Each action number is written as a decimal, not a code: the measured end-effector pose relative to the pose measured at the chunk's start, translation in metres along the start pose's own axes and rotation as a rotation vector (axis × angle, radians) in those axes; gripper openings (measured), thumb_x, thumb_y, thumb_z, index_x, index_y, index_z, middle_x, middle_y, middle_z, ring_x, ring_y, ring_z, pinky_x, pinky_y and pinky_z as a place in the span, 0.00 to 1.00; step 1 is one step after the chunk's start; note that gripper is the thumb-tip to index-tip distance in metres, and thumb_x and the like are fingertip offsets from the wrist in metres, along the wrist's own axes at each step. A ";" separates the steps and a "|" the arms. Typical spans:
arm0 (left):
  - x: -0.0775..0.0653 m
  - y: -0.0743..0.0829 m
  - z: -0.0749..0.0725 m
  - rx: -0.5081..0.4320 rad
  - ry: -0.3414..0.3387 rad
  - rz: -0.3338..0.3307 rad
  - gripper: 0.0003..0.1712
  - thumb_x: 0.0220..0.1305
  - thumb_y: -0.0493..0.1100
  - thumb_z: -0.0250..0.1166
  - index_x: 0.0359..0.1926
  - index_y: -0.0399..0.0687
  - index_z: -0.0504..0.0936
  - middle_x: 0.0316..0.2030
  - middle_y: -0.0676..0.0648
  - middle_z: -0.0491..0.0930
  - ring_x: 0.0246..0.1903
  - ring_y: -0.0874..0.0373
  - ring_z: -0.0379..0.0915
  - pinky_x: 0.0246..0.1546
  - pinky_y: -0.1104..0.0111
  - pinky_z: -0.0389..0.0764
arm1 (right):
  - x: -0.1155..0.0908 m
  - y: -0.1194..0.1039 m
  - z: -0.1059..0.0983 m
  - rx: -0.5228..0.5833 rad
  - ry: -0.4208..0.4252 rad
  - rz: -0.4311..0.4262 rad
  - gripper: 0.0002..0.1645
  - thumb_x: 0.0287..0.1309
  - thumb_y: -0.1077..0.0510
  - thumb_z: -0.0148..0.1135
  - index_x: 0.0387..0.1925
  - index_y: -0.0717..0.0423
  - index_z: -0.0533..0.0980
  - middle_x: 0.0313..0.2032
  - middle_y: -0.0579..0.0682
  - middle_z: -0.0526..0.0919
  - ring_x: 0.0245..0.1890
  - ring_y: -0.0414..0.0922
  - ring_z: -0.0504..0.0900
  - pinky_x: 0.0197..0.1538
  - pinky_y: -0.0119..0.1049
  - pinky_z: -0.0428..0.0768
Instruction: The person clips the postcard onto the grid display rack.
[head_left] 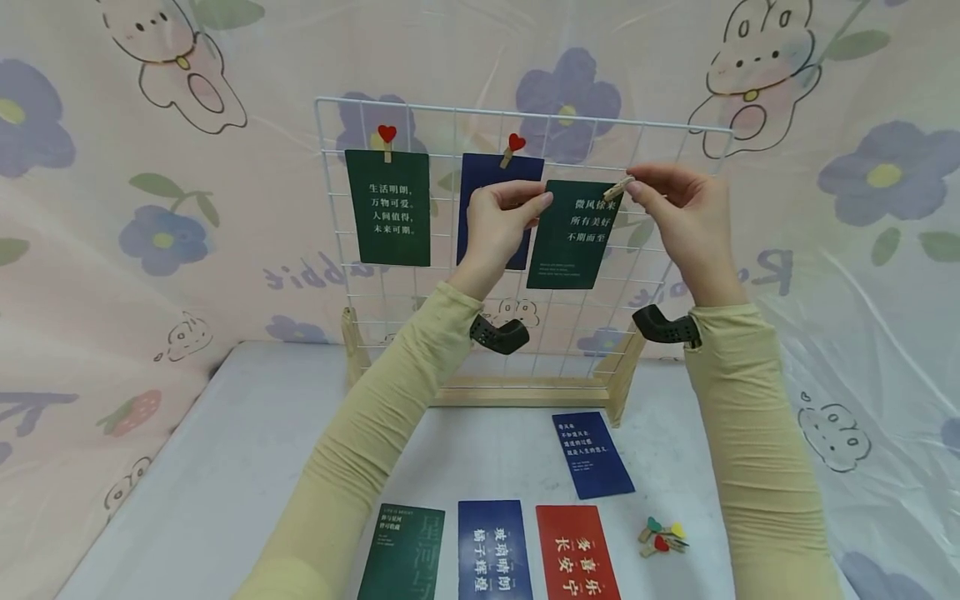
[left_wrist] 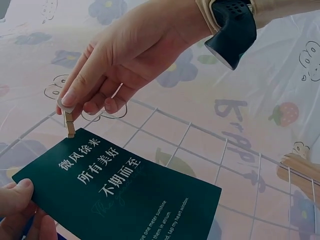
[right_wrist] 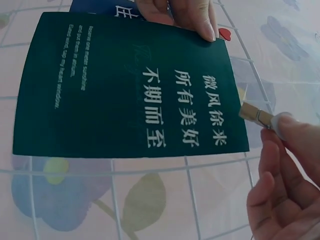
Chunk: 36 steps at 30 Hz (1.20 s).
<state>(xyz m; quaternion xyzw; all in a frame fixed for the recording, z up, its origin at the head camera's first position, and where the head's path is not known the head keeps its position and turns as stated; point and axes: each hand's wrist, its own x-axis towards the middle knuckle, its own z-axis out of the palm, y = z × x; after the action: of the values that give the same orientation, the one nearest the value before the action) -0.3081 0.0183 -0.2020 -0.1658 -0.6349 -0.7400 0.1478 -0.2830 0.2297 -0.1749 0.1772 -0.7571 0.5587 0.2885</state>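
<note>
My left hand [head_left: 491, 233] pinches the upper left corner of a dark green card [head_left: 566, 242] with white lettering, held in front of a white wire grid. A small wooden clothespin [head_left: 617, 192] is pinched between the thumb and fingers of my right hand [head_left: 693, 229]. In the right wrist view the clothespin's tip [right_wrist: 248, 111] is at the card's top edge; whether it clamps the wire too, I cannot tell. Left of it, a blue card [head_left: 480, 175], partly behind my left hand, and another green card [head_left: 387, 217] hang from clothespins with red hearts.
The grid stands on a wooden base [head_left: 517, 393] on the white table. Nearer lie a blue card [head_left: 592, 454], a green card [head_left: 405, 550], a second blue card [head_left: 493, 542], a red card [head_left: 576, 550] and a small pile of clothespins [head_left: 663, 540]. Patterned cloth hangs behind.
</note>
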 end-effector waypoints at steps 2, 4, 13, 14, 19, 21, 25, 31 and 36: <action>0.000 0.001 0.000 0.011 -0.004 0.003 0.10 0.58 0.34 0.68 0.42 0.36 0.86 0.35 0.46 0.84 0.32 0.57 0.78 0.37 0.72 0.82 | 0.002 -0.002 0.000 0.000 0.010 -0.011 0.14 0.57 0.62 0.67 0.45 0.63 0.82 0.36 0.46 0.85 0.36 0.42 0.79 0.42 0.29 0.73; 0.001 0.003 0.000 0.017 -0.005 0.006 0.10 0.58 0.34 0.68 0.42 0.36 0.86 0.35 0.46 0.84 0.31 0.57 0.78 0.37 0.72 0.82 | 0.005 -0.003 0.000 0.005 0.021 -0.023 0.13 0.56 0.63 0.68 0.44 0.63 0.83 0.35 0.46 0.85 0.35 0.42 0.79 0.42 0.28 0.74; 0.004 0.005 0.002 0.055 0.004 0.007 0.10 0.58 0.35 0.68 0.42 0.37 0.86 0.35 0.47 0.84 0.30 0.57 0.78 0.36 0.73 0.81 | 0.013 -0.010 0.004 -0.018 0.044 -0.035 0.13 0.55 0.63 0.68 0.43 0.64 0.83 0.35 0.46 0.85 0.33 0.41 0.79 0.42 0.28 0.74; 0.004 0.005 0.002 0.058 0.004 0.006 0.10 0.58 0.35 0.69 0.42 0.38 0.86 0.35 0.48 0.84 0.29 0.57 0.78 0.36 0.74 0.81 | 0.013 -0.011 0.005 -0.024 0.048 -0.034 0.12 0.56 0.62 0.68 0.43 0.63 0.83 0.35 0.46 0.85 0.33 0.41 0.78 0.42 0.28 0.74; 0.007 0.006 0.005 0.081 0.014 0.014 0.09 0.58 0.36 0.69 0.41 0.38 0.86 0.34 0.48 0.84 0.29 0.58 0.77 0.35 0.74 0.81 | 0.017 -0.014 0.008 -0.096 0.082 -0.058 0.10 0.57 0.61 0.67 0.41 0.60 0.84 0.34 0.44 0.84 0.28 0.39 0.72 0.35 0.29 0.67; 0.007 0.006 0.006 0.094 0.021 0.022 0.09 0.58 0.36 0.69 0.41 0.38 0.86 0.34 0.48 0.84 0.29 0.58 0.78 0.34 0.75 0.81 | 0.018 -0.017 0.010 -0.119 0.096 -0.078 0.09 0.57 0.61 0.68 0.40 0.60 0.84 0.33 0.43 0.84 0.26 0.39 0.69 0.32 0.29 0.64; 0.007 0.007 0.009 0.114 0.028 0.036 0.09 0.58 0.36 0.69 0.41 0.39 0.86 0.34 0.48 0.84 0.31 0.59 0.79 0.34 0.76 0.81 | 0.018 -0.026 0.014 -0.129 0.114 -0.102 0.08 0.56 0.62 0.68 0.38 0.61 0.85 0.31 0.41 0.83 0.23 0.38 0.66 0.29 0.29 0.61; 0.008 0.006 0.012 0.119 0.025 0.045 0.09 0.59 0.36 0.68 0.41 0.39 0.86 0.35 0.48 0.84 0.32 0.60 0.79 0.35 0.77 0.81 | 0.019 -0.029 0.017 -0.103 0.116 -0.121 0.08 0.55 0.63 0.69 0.37 0.65 0.84 0.29 0.40 0.82 0.21 0.38 0.65 0.29 0.29 0.62; 0.009 0.005 0.014 0.131 0.036 0.038 0.10 0.58 0.37 0.69 0.41 0.39 0.86 0.35 0.49 0.84 0.32 0.60 0.79 0.34 0.77 0.81 | 0.020 -0.028 0.017 -0.110 0.106 -0.117 0.10 0.55 0.62 0.69 0.37 0.66 0.84 0.29 0.40 0.82 0.21 0.38 0.64 0.28 0.29 0.60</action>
<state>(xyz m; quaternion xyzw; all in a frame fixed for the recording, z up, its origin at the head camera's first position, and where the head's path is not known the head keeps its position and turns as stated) -0.3131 0.0312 -0.1913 -0.1545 -0.6761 -0.6966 0.1837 -0.2858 0.2058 -0.1448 0.1752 -0.7586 0.5071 0.3697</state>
